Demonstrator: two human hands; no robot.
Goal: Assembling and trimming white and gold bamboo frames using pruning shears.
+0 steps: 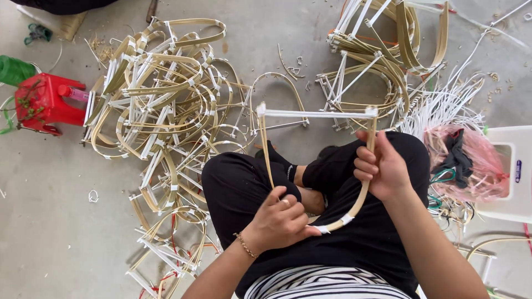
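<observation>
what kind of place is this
Likely an informal craft workshop on a bare concrete floor: piles of bent bamboo frames, loose white strips, and both hands working on one frame.

A bent frame (316,166) stands over the person's lap between the left hand (280,218) and right hand (382,169), a frame pile (166,111) on the floor (50,232) to the left, a stool (512,171) at right

Bright even daylight; soft shadows; sharp

Left hand (280,217) and right hand (382,169), both closed, gripping.
</observation>
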